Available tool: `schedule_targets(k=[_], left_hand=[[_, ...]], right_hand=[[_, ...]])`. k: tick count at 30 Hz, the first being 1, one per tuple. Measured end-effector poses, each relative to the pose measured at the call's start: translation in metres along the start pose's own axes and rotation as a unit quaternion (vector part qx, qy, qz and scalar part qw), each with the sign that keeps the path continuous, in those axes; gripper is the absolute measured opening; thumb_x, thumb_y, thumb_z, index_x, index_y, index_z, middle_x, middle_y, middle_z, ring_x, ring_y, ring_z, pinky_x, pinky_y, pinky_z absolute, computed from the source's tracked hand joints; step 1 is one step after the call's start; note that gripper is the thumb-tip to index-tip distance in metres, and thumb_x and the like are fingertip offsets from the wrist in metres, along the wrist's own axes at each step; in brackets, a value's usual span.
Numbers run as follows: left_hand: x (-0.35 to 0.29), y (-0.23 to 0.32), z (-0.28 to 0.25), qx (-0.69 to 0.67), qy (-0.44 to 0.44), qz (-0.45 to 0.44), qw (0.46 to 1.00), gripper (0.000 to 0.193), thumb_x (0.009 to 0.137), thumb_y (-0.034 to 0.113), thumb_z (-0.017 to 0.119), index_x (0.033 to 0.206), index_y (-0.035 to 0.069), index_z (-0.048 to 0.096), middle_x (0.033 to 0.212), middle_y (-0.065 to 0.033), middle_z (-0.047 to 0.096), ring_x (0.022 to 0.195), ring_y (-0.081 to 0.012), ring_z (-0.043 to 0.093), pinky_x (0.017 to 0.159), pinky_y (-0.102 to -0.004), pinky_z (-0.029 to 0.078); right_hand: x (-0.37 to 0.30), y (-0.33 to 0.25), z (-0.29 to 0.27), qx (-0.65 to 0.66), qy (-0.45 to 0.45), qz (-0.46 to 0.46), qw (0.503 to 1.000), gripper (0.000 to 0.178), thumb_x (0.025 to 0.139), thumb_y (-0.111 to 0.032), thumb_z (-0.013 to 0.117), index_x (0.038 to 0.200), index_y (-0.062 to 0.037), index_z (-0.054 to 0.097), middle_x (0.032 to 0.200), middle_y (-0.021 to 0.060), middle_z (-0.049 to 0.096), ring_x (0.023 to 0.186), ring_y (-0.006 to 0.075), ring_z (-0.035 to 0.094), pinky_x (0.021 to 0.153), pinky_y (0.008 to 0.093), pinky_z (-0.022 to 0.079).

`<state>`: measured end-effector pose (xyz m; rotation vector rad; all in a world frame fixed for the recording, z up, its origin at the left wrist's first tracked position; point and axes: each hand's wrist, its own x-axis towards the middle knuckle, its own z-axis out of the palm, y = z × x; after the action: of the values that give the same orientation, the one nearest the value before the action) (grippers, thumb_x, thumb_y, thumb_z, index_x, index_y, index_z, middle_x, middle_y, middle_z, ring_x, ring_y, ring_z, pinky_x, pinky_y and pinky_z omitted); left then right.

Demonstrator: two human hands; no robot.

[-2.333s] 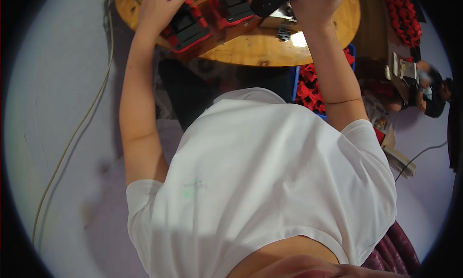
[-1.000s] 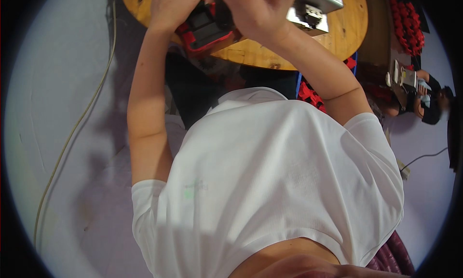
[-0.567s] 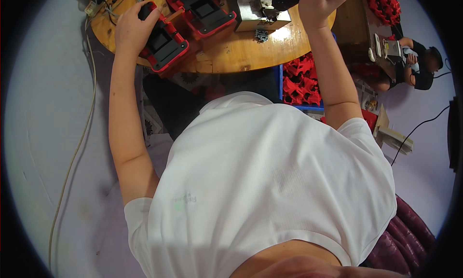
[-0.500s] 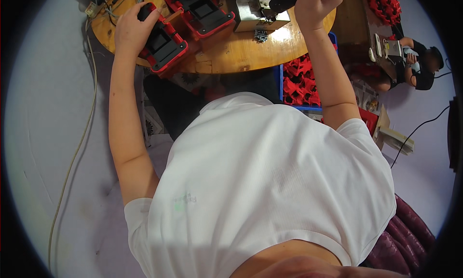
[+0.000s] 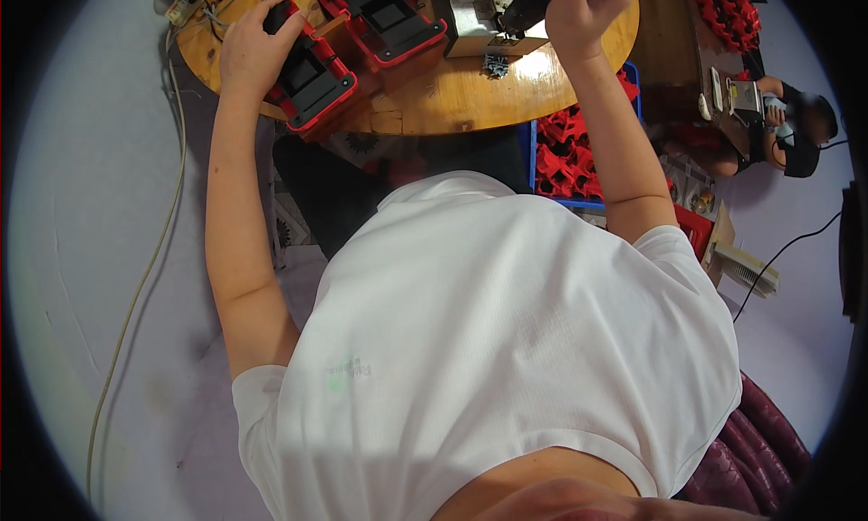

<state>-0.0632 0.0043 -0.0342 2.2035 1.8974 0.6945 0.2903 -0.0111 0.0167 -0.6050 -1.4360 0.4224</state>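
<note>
Left hand [image 5: 249, 55] laid over the near end of a red-and-black housing [image 5: 312, 78], fingers curled down onto its top edge and clamped there; housing flat on the round wooden table [image 5: 452, 96], close to the table's left rim. Second red-and-black housing [image 5: 380, 19] just beside the first, toward the far side, open face up. Right hand [image 5: 579, 10] raised over the table's right part, fingers wrapped tight round a dark power screwdriver [image 5: 533, 1], its tip angled down and left toward a small grey box [image 5: 479, 19]. Small dark cluster of screws [image 5: 495, 66] on the bare wood just in front of that box. Tangle of wires and small parts [image 5: 203, 1] at the table's far left edge. Below the table's right rim, a blue bin [image 5: 529, 159] full of red plastic parts [image 5: 570, 150], partly hidden by the right forearm. More red parts [image 5: 728, 14] heaped at upper right. Pale cable [image 5: 149, 259] trailing across the floor on the left. White shirt [image 5: 506, 358] filling the lower middle, blocking any view under the table's near edge. Another person's hand [image 5: 773, 114] at far right, well apart, busy with a small metal piece.
</note>
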Motion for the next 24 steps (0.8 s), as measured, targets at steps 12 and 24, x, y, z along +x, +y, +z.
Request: schedule_targets(k=[12, 24], left_hand=[[-0.005, 0.035, -0.021, -0.083, -0.001, 0.002, 0.997, 0.051, 0.087, 0.044, 0.067, 0.112, 0.0, 0.073, 0.109, -0.025, 0.072, 0.104, -0.0426, 0.065, 0.088, -0.0493, 0.052], [-0.02, 0.062, -0.038, -0.261, 0.088, 0.059, 0.96, 0.043, 0.091, 0.034, 0.064, 0.118, 0.001, 0.066, 0.107, -0.0261, 0.071, 0.104, -0.0456, 0.064, 0.089, -0.051, 0.051]], right_hand=[[0.003, -0.09, 0.144, 0.338, 0.017, 0.206, 0.918, 0.069, 0.092, -0.061, 0.069, 0.121, -0.0011, 0.05, 0.085, 0.0117, 0.062, 0.066, 0.0198, 0.064, 0.056, 0.0321, 0.056], [-0.045, -0.051, 0.194, 0.275, -0.078, -0.004, 0.958, 0.069, 0.088, -0.036, 0.082, 0.134, 0.0007, 0.046, 0.105, 0.0103, 0.063, 0.088, 0.0159, 0.061, 0.077, 0.0297, 0.051]])
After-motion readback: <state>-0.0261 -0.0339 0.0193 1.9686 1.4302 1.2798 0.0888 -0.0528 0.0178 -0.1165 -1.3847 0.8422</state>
